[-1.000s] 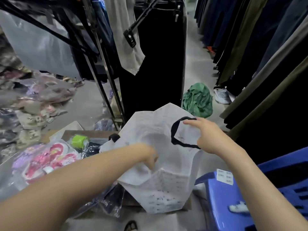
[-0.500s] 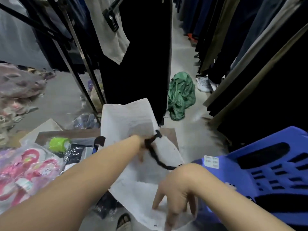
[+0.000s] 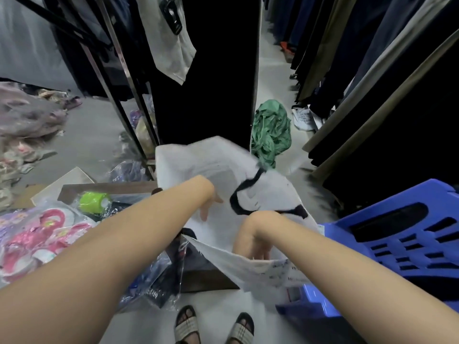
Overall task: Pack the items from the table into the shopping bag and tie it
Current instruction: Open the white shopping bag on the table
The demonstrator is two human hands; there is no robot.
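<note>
A white shopping bag [image 3: 198, 165] with a black handle [image 3: 242, 194] stands open at the table's right end. My left hand [image 3: 208, 203] rests against the inside of its far wall, fingers apart. My right hand [image 3: 255, 242] is down inside the bag's mouth with the fingers pointing downward, their tips hidden by the near wall. On the table [image 3: 106, 187] to the left lie a green roll [image 3: 93, 202], a pink packaged item [image 3: 37, 234] and dark clothes in clear plastic [image 3: 159, 279].
A blue plastic chair [image 3: 397, 247] stands close on the right. Clothes racks with hanging garments [image 3: 211, 70] crowd the back and right. A green cloth [image 3: 270, 132] lies on the floor beyond the bag. My sandalled feet [image 3: 213, 326] show below the table.
My right hand let go of the black handle, dropped and went into the bag's mouth. My left hand shifted further into the bag. The view tilted downward.
</note>
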